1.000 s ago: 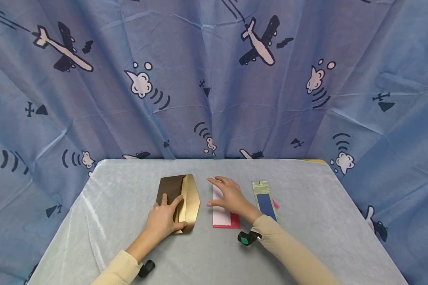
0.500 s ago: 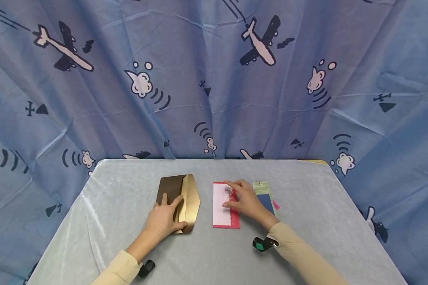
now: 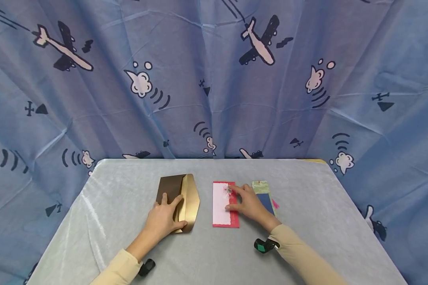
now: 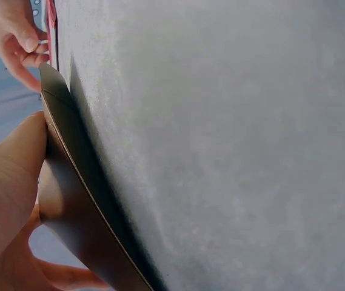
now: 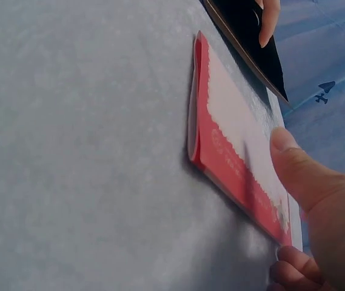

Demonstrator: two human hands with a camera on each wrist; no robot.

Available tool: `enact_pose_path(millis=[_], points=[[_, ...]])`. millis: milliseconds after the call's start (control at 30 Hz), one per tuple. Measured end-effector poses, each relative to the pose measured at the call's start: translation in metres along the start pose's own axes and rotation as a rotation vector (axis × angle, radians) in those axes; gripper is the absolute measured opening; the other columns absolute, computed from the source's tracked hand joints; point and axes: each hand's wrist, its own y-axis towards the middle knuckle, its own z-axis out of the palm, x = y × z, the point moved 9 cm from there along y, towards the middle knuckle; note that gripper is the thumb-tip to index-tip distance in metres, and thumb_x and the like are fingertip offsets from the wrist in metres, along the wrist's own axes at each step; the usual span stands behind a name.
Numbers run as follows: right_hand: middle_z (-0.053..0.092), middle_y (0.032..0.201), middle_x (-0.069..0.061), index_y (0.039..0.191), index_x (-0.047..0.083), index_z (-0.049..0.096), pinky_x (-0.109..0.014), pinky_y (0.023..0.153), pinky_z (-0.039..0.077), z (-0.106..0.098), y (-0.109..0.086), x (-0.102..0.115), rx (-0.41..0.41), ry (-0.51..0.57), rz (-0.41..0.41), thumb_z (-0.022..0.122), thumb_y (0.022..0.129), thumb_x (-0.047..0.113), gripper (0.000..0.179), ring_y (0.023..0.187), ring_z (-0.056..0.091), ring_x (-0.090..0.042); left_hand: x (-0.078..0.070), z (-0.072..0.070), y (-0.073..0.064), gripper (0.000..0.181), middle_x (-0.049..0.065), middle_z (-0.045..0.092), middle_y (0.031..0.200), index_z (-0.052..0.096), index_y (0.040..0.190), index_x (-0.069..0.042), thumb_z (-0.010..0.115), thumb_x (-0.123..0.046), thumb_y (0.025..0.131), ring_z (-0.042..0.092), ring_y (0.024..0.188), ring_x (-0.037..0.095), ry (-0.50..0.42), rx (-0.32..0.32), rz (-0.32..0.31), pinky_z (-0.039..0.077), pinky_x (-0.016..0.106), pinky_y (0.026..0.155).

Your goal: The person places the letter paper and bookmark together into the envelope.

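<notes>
A brown envelope [image 3: 172, 183] lies on the table, its gold flap [image 3: 192, 202] folded out to the right. My left hand [image 3: 164, 217] rests on it with fingers spread, the thumb low on the flap. In the left wrist view the thumb lies along the raised edge of the envelope [image 4: 78, 194]. To the right is a red and pink card [image 3: 221, 206] with a floral ornament near its top. My right hand [image 3: 249, 202] is at the card's right side, thumb and forefinger apart over it. In the right wrist view other fingers [image 5: 293, 264] are curled beside the card's edge.
A green strip with a blue panel [image 3: 264, 202] and a pink tassel [image 3: 275, 204] lies right of the card, partly hidden behind my right hand. Pale grey cloth covers the table [image 3: 128, 186]. A blue curtain [image 3: 185, 79] printed with planes hangs behind.
My right hand has moved right, from over the card's left half to its right side, uncovering the floral ornament. My left hand and the envelope have stayed in place.
</notes>
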Motion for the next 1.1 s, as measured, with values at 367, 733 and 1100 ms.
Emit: enact_pose_path(millis=[367, 733, 1100], points=[[0.053, 0.097, -0.008, 0.139, 0.013, 0.058, -0.026, 0.072, 0.038, 0.004, 0.002, -0.003, 0.007, -0.07, 0.041, 0.09, 0.069, 0.032, 0.08, 0.085, 0.044, -0.015, 0.001, 0.0, -0.001, 0.089, 0.039, 0.051, 0.137, 0.054, 0.142, -0.024, 0.084, -0.06, 0.066, 0.063, 0.097, 0.059, -0.001, 0.005, -0.01, 0.057, 0.051, 0.059], [0.059, 0.096, -0.009, 0.137, 0.01, 0.059, -0.031, 0.073, 0.042, 0.003, 0.008, -0.003, 0.024, -0.085, 0.064, 0.091, 0.068, 0.027, 0.078, 0.084, 0.049, -0.017, -0.001, -0.005, 0.0, 0.087, 0.038, 0.052, 0.136, 0.055, 0.14, -0.023, 0.084, -0.058, 0.066, 0.064, 0.096, 0.058, 0.0, -0.024, 0.002, 0.057, 0.051, 0.061], [0.051, 0.075, -0.002, 0.138, 0.01, 0.057, -0.024, 0.06, 0.032, 0.01, 0.01, -0.006, 0.077, 0.025, 0.086, 0.088, 0.072, 0.019, 0.074, 0.066, 0.044, -0.013, 0.001, -0.002, 0.0, 0.087, 0.038, 0.052, 0.136, 0.055, 0.14, -0.024, 0.083, -0.059, 0.066, 0.063, 0.098, 0.059, 0.004, -0.012, -0.001, 0.057, 0.051, 0.062]])
